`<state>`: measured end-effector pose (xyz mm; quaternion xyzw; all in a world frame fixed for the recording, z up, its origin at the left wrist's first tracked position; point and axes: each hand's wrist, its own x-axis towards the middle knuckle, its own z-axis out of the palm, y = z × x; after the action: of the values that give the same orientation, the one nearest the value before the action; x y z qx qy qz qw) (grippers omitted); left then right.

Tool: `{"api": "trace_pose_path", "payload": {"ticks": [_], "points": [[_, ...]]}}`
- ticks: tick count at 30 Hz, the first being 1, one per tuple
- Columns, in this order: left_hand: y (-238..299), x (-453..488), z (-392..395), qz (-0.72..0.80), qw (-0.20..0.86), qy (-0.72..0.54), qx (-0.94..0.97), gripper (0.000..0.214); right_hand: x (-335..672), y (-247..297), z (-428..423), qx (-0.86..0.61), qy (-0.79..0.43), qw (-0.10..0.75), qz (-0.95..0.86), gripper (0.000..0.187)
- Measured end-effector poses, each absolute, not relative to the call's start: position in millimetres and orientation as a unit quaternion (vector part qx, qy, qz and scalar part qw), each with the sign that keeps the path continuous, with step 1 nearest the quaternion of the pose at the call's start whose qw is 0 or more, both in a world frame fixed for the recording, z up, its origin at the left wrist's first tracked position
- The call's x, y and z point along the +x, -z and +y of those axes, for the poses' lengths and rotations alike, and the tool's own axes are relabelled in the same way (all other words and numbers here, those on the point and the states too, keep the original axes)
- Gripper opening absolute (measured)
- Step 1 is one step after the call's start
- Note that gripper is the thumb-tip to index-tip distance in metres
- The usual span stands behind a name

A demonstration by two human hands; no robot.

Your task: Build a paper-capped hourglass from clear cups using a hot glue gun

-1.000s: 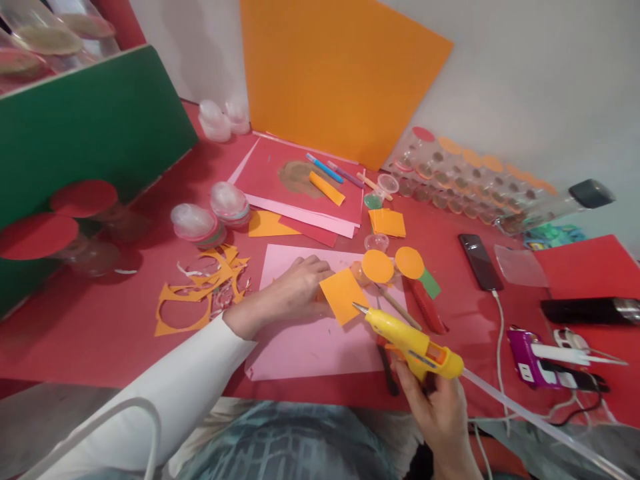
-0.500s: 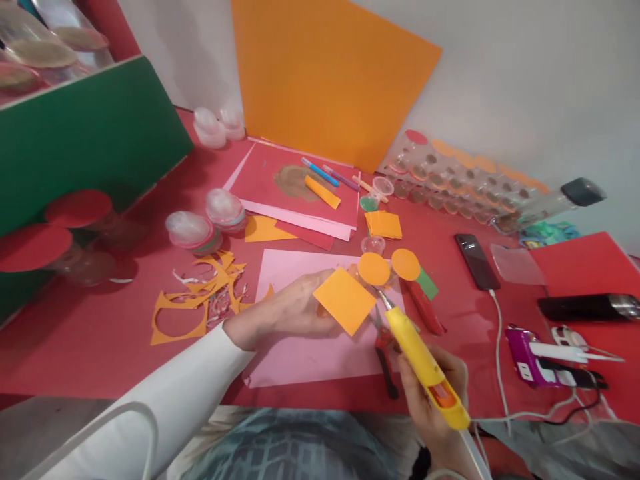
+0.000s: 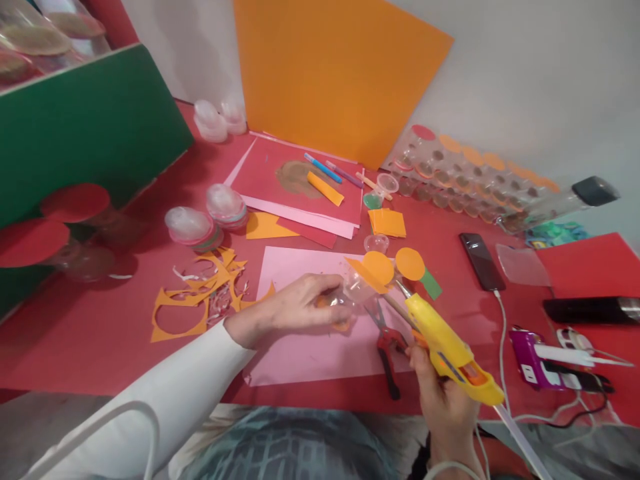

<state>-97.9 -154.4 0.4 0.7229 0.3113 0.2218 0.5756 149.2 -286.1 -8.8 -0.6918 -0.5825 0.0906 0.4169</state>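
My left hand is closed around a small clear plastic cup, held sideways over a pink paper sheet. A square of orange paper sits at the cup's far end, tilted almost edge-on. My right hand grips a yellow glue gun, its metal nozzle pointing up-left near two orange discs. A thin brownish stick shows beside the nozzle; I cannot tell what it is attached to. Red-handled scissors lie on the sheet between my hands.
Orange paper scraps lie left, with stacked plastic cups behind. A green board stands at left. A row of clear cups lines the back right. A phone and a purple power strip with cables lie right.
The orange square has turned from facing me to nearly edge-on, and the cup behind it shows. My right hand and the glue gun have moved right and slightly down, uncovering the scissors.
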Motion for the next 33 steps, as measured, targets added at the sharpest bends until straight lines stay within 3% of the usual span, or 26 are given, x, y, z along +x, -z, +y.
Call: {"api": "trace_pose_path", "payload": {"ticks": [17,24,33], "points": [[-3.8,-96.7,-156.3,0.294,0.606,-0.211,0.708,0.035,156.3,6.7,-284.5,-0.703,-0.107,0.358,-0.604,0.036],[-5.9,-95.4,-156.8,0.299,0.574,-0.212,0.732,0.036,157.0,7.8,-284.6,-0.698,-0.108,0.351,-0.614,0.037],[-6.7,-95.1,-157.7,0.271,0.534,-0.266,0.756,0.023,150.3,4.8,-284.5,-0.681,-0.082,0.369,-0.627,0.034]]}}
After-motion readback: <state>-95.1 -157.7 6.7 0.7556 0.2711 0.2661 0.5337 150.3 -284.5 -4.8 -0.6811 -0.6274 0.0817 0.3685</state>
